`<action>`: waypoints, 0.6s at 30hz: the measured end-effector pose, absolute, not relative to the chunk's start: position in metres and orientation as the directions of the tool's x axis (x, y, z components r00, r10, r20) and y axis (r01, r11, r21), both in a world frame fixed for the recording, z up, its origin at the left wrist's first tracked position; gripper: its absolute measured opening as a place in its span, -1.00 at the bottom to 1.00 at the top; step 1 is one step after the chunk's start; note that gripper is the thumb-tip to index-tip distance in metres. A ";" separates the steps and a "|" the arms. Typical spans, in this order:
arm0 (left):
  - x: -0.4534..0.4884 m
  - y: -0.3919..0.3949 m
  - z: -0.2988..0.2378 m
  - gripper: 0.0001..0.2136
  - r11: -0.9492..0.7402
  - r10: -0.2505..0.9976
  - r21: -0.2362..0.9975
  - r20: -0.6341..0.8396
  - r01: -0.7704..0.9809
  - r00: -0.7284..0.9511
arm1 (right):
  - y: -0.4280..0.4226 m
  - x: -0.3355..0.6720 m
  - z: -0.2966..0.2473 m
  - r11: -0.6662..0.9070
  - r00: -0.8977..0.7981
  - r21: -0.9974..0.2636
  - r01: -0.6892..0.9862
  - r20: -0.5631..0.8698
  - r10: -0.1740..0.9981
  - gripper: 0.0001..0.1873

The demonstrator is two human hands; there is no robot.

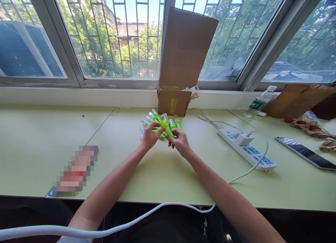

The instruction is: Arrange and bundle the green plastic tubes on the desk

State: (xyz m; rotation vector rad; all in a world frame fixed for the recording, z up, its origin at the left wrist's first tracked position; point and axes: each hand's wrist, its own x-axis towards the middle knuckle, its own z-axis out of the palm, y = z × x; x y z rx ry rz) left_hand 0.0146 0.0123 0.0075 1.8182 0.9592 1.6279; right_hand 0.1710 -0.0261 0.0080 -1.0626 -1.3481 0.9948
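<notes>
While my arms reach over the near edge of the desk [39,138], a blurred patch [76,171] that I cannot make out lies by the near left corner, well apart from my hands.

My left hand [150,136] is at the middle of the desk, its fingers [157,126] closed on one green tube [167,129]. My right hand [180,142] sits just beside it, fingers [175,133] pinched narrow on the same tube's nearer end. I judge that two hands on it hold it steady and a little clear of the rest, tilted with its far end toward the heap.

The tube is bright green and slim. Its far end is hard to tell from the others behind it. The heap [153,116] touches my hands on the far side: a loose fan of like tubes, green with clear caps, lying flat and pointing toward the far edge. They lie close, I think, so each is within reach.

Behind the heap, against the far edge, stands an open box [173,102], its tall flap [187,47] leaning on the window [115,36].

Further right a power strip [256,155] lies slantwise, a charger [244,138] plugged into it, its cable [246,173] looping toward the near edge. A bottle [259,102] lies at the far edge, a phone [306,153] lies flat beyond the strip, and small wooden toys [309,128] sit by the right edge.
</notes>
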 end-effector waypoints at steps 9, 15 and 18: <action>0.012 0.014 0.005 -0.70 -0.632 0.765 0.742 0.643 0.223 0.031 | -0.024 0.175 0.008 0.236 -0.123 -0.970 0.055 0.228 0.966 -0.54; 0.012 0.015 0.006 -0.70 -0.644 0.754 0.728 0.656 0.235 0.033 | -0.028 0.172 0.010 0.247 -0.156 -0.968 0.045 0.238 0.959 -0.58; 0.014 0.015 0.006 -0.69 -0.654 0.746 0.722 0.664 0.226 0.039 | -0.029 0.169 0.008 0.203 -0.118 -0.978 0.036 0.198 0.973 -0.61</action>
